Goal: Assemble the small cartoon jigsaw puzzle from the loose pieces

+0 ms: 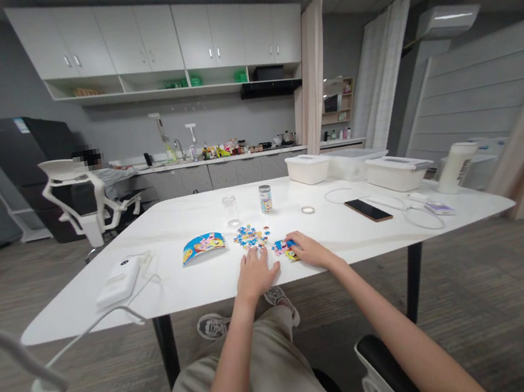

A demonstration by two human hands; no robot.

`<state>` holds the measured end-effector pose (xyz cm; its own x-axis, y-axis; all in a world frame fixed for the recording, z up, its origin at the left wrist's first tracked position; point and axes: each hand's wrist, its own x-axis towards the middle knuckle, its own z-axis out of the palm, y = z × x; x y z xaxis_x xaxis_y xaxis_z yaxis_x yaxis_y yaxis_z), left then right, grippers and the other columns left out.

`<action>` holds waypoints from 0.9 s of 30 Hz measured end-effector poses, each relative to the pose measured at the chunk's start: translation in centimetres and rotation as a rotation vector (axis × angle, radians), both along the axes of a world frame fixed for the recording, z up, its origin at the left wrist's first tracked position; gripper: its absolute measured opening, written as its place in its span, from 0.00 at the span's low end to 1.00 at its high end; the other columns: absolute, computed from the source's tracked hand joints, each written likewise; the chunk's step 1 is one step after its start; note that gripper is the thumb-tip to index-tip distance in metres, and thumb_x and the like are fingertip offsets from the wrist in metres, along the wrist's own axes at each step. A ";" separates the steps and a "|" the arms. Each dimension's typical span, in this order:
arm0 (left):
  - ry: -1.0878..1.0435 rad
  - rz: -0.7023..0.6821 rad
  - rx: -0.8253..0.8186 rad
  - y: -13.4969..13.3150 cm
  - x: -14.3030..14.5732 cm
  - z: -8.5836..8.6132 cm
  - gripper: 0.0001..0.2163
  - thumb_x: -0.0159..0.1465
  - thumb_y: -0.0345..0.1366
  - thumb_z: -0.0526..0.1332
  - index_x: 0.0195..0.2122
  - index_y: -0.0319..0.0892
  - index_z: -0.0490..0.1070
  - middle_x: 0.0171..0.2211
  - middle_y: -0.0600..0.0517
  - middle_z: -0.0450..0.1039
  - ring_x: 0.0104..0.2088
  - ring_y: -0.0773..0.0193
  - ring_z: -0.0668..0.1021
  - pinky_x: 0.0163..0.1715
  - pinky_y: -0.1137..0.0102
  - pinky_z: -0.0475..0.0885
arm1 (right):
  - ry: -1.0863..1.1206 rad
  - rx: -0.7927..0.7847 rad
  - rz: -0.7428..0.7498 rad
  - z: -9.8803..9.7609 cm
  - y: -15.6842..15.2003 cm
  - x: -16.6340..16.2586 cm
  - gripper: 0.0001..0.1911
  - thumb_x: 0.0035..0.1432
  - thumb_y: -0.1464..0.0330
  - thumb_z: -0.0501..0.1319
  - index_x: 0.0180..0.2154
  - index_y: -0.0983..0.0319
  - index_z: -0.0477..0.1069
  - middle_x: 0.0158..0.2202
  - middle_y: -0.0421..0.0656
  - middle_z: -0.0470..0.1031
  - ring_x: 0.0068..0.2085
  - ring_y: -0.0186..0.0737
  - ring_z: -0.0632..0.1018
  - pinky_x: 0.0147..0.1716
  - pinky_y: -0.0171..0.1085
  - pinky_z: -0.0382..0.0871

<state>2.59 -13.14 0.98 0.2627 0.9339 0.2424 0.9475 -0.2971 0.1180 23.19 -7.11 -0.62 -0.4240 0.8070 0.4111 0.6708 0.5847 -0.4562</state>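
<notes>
Loose jigsaw pieces (248,236), mostly blue with some yellow and pink, lie in a heap on the white table. At the near edge of the heap is my left hand (254,274), fingers spread and touching the closest pieces. A small joined section of puzzle (280,247) in blue, pink and yellow lies just right of it. My right hand (309,251) rests at this section's right side, fingers bent in around a blue puzzle piece (291,243); the fingertips are partly hidden. A curled picture sheet (204,247) with cartoon figures lies left of the heap.
Behind the heap stand a clear jar (230,209) and a printed can (266,199). A ring (307,210), a phone (368,210), cables, lidded boxes (400,173) and a bottle (457,166) are to the right. A white device (119,281) lies left. A person (113,180) sits beyond the table.
</notes>
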 end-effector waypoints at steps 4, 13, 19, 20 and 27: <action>-0.009 -0.005 0.020 0.0 -0.1 -0.1 0.29 0.68 0.48 0.50 0.63 0.32 0.59 0.62 0.32 0.61 0.64 0.47 0.62 0.61 0.55 0.57 | 0.004 0.028 -0.004 -0.3 0.3 -0.1 0.14 0.63 0.73 0.50 0.48 0.64 0.69 0.50 0.50 0.71 0.53 0.42 0.72 0.57 0.43 0.63; -0.061 0.089 0.072 0.4 0.3 -1.1 0.35 0.65 0.49 0.54 0.66 0.28 0.52 0.66 0.30 0.52 0.67 0.44 0.56 0.63 0.55 0.55 | -0.013 0.025 0.014 -0.7 0.1 0.2 0.16 0.63 0.71 0.52 0.50 0.62 0.70 0.54 0.51 0.71 0.56 0.43 0.72 0.59 0.46 0.62; -0.001 0.150 0.231 3.5 0.1 -0.4 0.35 0.64 0.51 0.54 0.64 0.27 0.56 0.66 0.30 0.54 0.67 0.44 0.56 0.65 0.53 0.50 | -0.018 0.024 0.012 -0.7 0.0 0.2 0.15 0.63 0.71 0.53 0.49 0.62 0.70 0.53 0.50 0.72 0.55 0.44 0.72 0.59 0.46 0.62; 0.004 0.153 0.214 4.2 -0.1 -0.3 0.35 0.64 0.51 0.54 0.63 0.27 0.57 0.65 0.30 0.56 0.66 0.43 0.58 0.64 0.53 0.51 | -0.018 0.025 0.009 -0.7 0.0 0.3 0.15 0.63 0.71 0.52 0.49 0.62 0.70 0.52 0.50 0.72 0.55 0.43 0.73 0.59 0.45 0.63; -0.003 -0.031 0.155 6.8 -0.8 -1.1 0.25 0.65 0.49 0.54 0.56 0.34 0.66 0.59 0.35 0.66 0.61 0.48 0.67 0.58 0.57 0.62 | -0.020 0.024 0.004 -1.0 0.1 0.4 0.15 0.63 0.71 0.53 0.50 0.63 0.70 0.52 0.50 0.72 0.53 0.43 0.73 0.57 0.45 0.64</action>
<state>1.77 -6.36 -0.15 0.2898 0.8767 0.3838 0.9373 -0.3411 0.0713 23.59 -6.96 -1.61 -0.4352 0.7953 0.4220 0.6775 0.5979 -0.4283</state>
